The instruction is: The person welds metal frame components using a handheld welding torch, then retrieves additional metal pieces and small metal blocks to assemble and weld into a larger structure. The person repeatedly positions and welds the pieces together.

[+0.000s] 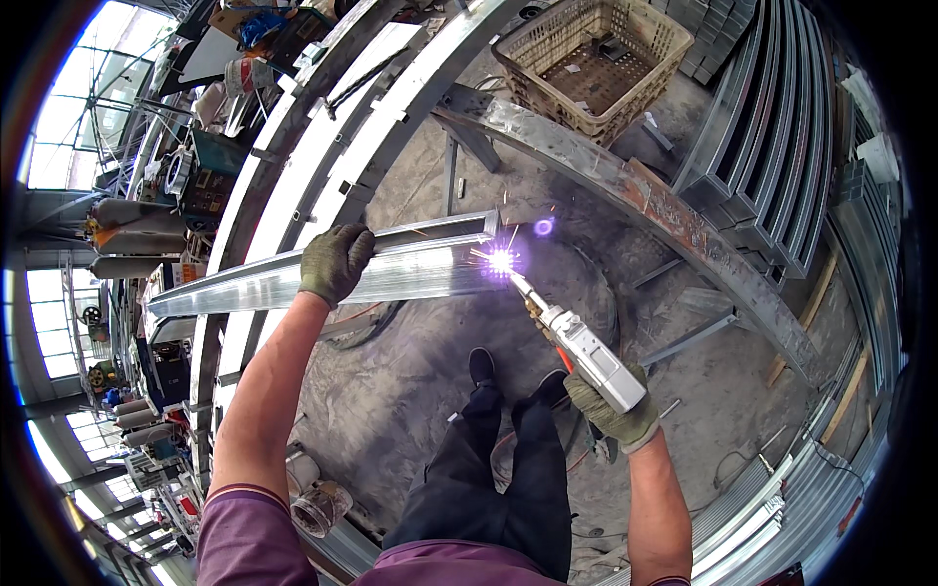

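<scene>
1. Purple shirt [469, 565], nearest, with bare forearms and dark trousers [474, 488] beyond.
2. Left hand [337, 264], green-gloved: fingers curled over the upper edge of a long metal beam [420, 280].
3. Right hand [616, 410], green-gloved: closed round the back of a white welding gun [594, 359].
4. Metal beam: between the hands' sides of the scene, its left part over pale rails [332, 186], its right end at the gun's tip, amid bright violet sparks [500, 262].
5. Likely hazard, slipping: one hand steadies the beam; a loosened hold could let its right end shift and spoil the join.
6. Likely hazard, wandering: the gun is held one-handed at its rear, so a wrist tremor could carry the tip off the edge.
7. Likely hazard, burns: falling sparks could reach bare forearms, trousers or shoes [481, 365].
8. Plastic crate [552, 103], far right of centre, dirty cream: one small dark object [613, 46] and a few pale scraps [573, 68] inside.
9. Stained bucket [322, 510], near left, on the floor: contents unclear.
10. Gas cylinders [142, 241], far left, lying sideways: contents unseen.
</scene>
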{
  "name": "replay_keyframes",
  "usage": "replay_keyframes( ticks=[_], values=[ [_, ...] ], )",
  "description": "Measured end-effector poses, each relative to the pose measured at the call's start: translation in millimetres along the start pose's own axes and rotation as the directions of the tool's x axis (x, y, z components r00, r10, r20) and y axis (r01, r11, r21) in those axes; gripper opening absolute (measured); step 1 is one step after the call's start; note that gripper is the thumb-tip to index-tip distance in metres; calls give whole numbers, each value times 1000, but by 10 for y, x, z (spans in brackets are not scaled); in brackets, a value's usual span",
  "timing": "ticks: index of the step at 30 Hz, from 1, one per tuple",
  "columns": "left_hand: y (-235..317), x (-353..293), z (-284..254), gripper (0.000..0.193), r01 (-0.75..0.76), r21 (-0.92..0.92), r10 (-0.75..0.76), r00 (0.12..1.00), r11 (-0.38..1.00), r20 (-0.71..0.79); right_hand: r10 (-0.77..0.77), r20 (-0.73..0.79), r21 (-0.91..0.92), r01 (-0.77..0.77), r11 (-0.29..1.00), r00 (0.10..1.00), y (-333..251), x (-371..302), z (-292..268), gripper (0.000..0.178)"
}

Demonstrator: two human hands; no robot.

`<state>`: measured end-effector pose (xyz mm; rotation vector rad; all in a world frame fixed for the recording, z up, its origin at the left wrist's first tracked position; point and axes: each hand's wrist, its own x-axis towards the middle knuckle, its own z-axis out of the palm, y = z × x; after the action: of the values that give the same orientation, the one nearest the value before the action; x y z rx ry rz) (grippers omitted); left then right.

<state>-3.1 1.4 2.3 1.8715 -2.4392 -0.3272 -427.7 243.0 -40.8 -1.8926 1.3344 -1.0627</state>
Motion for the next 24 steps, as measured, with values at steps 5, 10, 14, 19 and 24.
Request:
replay_keyframes(
  ticks=[5, 10, 14, 19, 24],
  values=[
    [-21, 5, 10, 43, -9, 6, 9, 1000, 1000, 2, 53, 11, 55, -54, 997, 999, -11, -22, -4, 27],
    [-7, 6, 8, 44, -8, 11, 8, 1000, 1000, -4, 27, 16, 23, -27, 999, 1000, -6, -28, -12, 27],
    [-2, 10, -1, 45, 3, -10, -3, 1000, 1000, 4, 131, 24, 143, -133, 981, 991, 2, -87, 35, 27],
    [7, 13, -7, 45, -4, -8, 4, 1000, 1000, 10, 124, 18, 125, -126, 984, 992, -8, -80, 32, 27],
    [-38, 6, 12, 44, -25, 6, 25, 1000, 1000, -4, 101, 30, 93, -103, 990, 994, -3, -99, 25, 28]
  ],
)
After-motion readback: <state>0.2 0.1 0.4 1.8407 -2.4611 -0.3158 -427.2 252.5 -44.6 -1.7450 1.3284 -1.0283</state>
